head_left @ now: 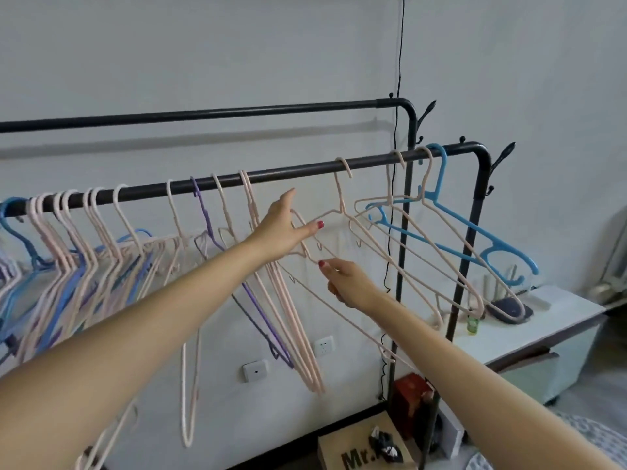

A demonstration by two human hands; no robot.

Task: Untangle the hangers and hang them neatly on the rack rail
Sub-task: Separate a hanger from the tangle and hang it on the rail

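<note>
A black front rack rail (pixel 288 171) carries many hangers. A dense bunch of pink, blue and purple hangers (pixel 68 252) crowds its left end. Several pink ones and a purple hanger (pixel 207 228) hang tilted in the middle. One pink hanger (pixel 342 195) is hooked on the rail just right of centre. My left hand (pixel 283 230) reaches to its left shoulder, fingers straight and touching the wire. My right hand (pixel 346 283) pinches the lower bar of that hanger. Further right hang two pink hangers (pixel 412 232) and a blue hanger (pixel 475 239).
A second black rail (pixel 203 114) runs behind and higher. A white cabinet (pixel 549 320) stands at the right with a green bottle (pixel 472 325) and a dark object (pixel 505 308). A cardboard box (pixel 353 451) and a red box (pixel 409 395) sit on the floor. A black cable (pixel 400 62) hangs down the wall.
</note>
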